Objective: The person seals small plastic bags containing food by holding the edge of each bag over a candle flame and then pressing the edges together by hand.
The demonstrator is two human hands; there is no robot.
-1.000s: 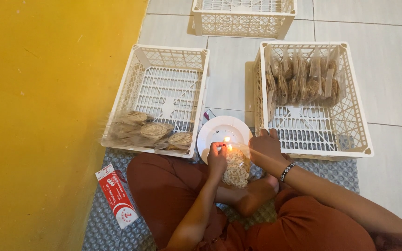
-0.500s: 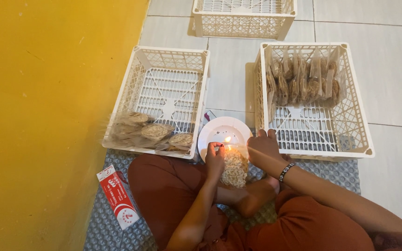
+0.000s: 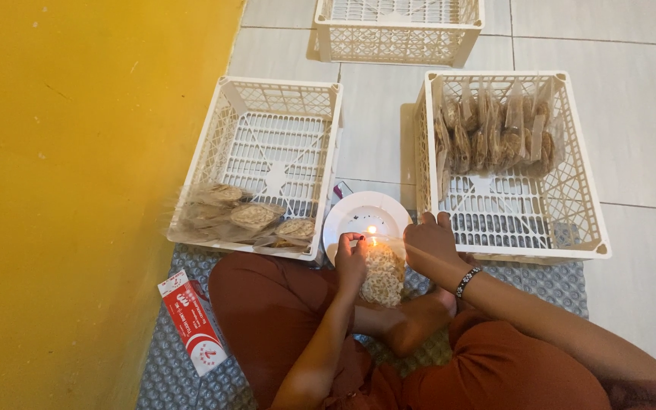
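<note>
Hiding bag's (image 3: 383, 275) edge, hands (image 3: 352, 260) overlapping flame (image 3: 372, 230)

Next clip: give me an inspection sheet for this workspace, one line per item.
Surface: grey bubbled mat on pale floor tiles.
Job's things: clear bag of crackers held over a small flame on a white plate.
Clutter: red carton on the mat.
Grippers: left hand and right hand both grip the bag's top.
Cables: nothing seen.
Surroundings: yellow wall; left crate with flat bags; right crate with upright bags; third crate beyond.
</note>
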